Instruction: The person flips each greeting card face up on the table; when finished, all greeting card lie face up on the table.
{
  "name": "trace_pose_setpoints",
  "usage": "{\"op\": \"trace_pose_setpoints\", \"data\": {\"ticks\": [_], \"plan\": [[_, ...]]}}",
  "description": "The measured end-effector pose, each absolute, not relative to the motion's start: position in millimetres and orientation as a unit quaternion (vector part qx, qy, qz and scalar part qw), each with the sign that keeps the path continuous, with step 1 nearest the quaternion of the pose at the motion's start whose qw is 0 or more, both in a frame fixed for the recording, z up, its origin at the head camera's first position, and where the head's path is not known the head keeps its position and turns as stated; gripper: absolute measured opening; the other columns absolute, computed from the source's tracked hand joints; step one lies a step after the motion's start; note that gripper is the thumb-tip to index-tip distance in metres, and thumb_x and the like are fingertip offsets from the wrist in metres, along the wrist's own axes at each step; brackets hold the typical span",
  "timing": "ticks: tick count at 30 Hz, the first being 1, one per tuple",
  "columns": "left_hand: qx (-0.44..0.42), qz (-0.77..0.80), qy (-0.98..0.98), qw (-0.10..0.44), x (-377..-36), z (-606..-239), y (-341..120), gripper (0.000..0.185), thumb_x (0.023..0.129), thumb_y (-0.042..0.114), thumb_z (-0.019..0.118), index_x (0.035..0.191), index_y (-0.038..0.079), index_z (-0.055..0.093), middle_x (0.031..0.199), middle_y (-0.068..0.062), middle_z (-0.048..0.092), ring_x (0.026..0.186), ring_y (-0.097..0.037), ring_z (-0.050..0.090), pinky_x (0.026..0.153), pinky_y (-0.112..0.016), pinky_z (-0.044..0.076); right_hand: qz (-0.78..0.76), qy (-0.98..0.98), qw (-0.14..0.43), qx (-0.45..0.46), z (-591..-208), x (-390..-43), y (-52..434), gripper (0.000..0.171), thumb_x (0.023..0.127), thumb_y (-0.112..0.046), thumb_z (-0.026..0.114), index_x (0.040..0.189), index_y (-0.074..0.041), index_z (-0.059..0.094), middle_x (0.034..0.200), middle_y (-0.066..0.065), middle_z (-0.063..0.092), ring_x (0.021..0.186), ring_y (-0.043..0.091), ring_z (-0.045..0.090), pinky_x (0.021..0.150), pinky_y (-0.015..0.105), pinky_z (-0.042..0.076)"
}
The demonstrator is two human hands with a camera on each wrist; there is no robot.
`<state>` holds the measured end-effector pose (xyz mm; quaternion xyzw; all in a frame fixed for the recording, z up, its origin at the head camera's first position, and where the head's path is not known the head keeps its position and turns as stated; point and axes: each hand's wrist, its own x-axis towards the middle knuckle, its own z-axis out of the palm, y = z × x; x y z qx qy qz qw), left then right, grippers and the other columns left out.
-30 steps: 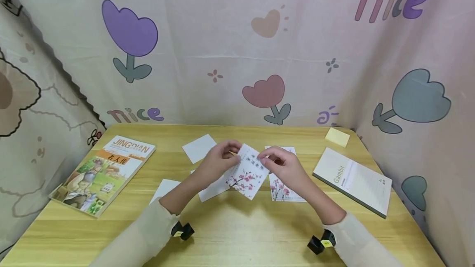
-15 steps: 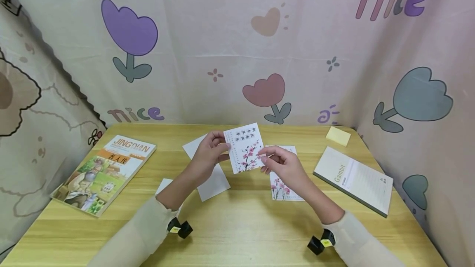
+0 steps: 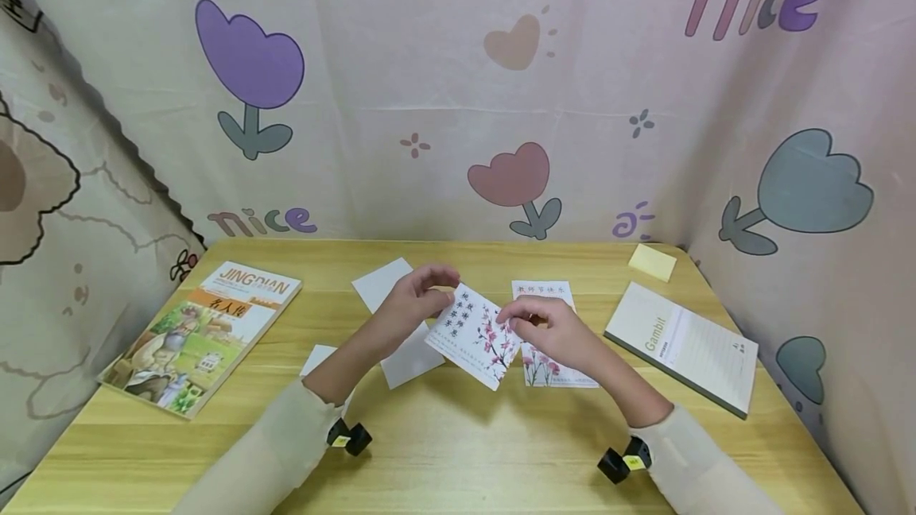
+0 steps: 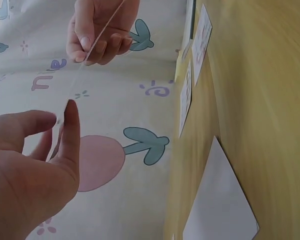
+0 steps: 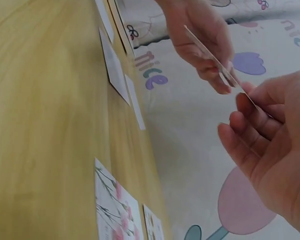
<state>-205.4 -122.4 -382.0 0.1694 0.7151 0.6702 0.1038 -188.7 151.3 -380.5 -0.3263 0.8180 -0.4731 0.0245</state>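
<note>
Between both hands, raised over the table, is a small white card (image 3: 475, 338) printed with pink blossom branches and dark Chinese characters. My left hand (image 3: 418, 304) pinches its upper left corner between thumb and fingers. On the card's right edge, my right hand (image 3: 551, 331) grips the blossom side. The right wrist view shows the card edge-on, the right thumb and fingers (image 5: 250, 102) pressed on it. Blank white cards (image 3: 413, 358) lie under and beside the left arm. Behind the right hand lie two printed cards, one with pink flowers (image 3: 547, 370), the other with a line of characters (image 3: 538, 289).
A magazine (image 3: 203, 336) with a colourful cover lies on the left of the wooden table (image 3: 458, 459). On the right are a Gambit notebook (image 3: 683, 352) and a yellow sticky-note pad (image 3: 652, 262). A patterned curtain (image 3: 401, 62) hangs behind.
The card was turned upright and lifted, then turned back and lowered, its characters now toward the left hand. Both hands shifted their hold along its edges.
</note>
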Motion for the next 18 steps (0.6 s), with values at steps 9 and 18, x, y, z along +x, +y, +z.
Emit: {"op": "trace_pose_setpoints", "data": {"ticks": [9, 18], "plan": [[0.182, 0.639, 0.737, 0.122, -215.8, -391.0, -126.0, 0.035, 0.097, 0.003, 0.060, 0.131, -0.002, 0.055, 0.117, -0.016, 0.059, 0.100, -0.022, 0.066, 0.087, -0.037, 0.059, -0.475, 0.833, 0.073, -0.273, -375.5, -210.0, 162.5, 0.022, 0.099, -0.017, 0.064, 0.120, -0.018, 0.069, 0.096, 0.004, 0.067, 0.078, 0.022, 0.061, 0.066, 0.031, 0.054], [0.138, 0.603, 0.778, 0.111, -234.7, -400.0, -131.7, 0.026, 0.098, 0.005, 0.060, 0.124, 0.002, 0.061, 0.110, -0.015, 0.062, 0.097, -0.022, 0.067, 0.093, -0.048, 0.056, -0.495, 0.829, 0.131, -0.225, -378.7, -250.5, 157.5, 0.034, 0.097, -0.014, 0.066, 0.130, -0.009, 0.063, 0.102, 0.012, 0.068, 0.087, 0.035, 0.067, 0.082, 0.053, 0.057]]}}
